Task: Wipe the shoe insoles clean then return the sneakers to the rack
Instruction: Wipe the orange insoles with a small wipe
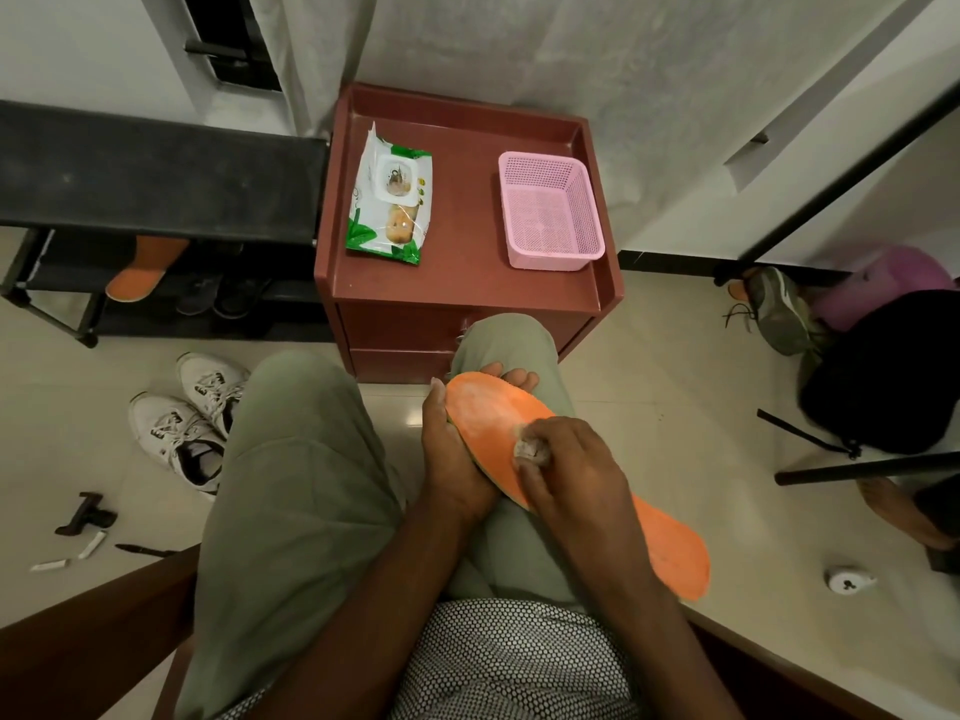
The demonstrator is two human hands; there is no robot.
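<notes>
Item: orange insole [498, 423], centre of the frame, lying slantwise over the seated person's lap, one end toward the red cabinet, the other toward the lower right.

Left hand [457, 449]: cradles the insole from below and from its left edge, fingers curled under it with fingertips showing past the far edge, thumb along the near side.

Right hand [566, 470]: on top of the insole's middle, fingers bunched around a small crumpled wipe [530, 449] and pressing it to the orange surface. The wipe is mostly hidden by the fingers; it looks greyish-white.

White sneakers [192, 423]: a pair on the floor at centre left, side by side, just beside the person's knee.

Shoe rack [156, 174]: black, upper left of the frame. An orange piece [145, 267], possibly a second insole, leans on its lower shelf beside dark shoes [218, 296].

Red cabinet [467, 241]: upper centre, against the wall. On its top, left side, a green and white pack of wet wipes [389, 200], flap lifted; right side, a pink mesh basket [550, 210], well apart from the pack.

Floor, lower left: a dark clamp-like tool [85, 514], white tubes [93, 544] and a pen [145, 550].

Floor, lower right: a small round white object [847, 580].
</notes>
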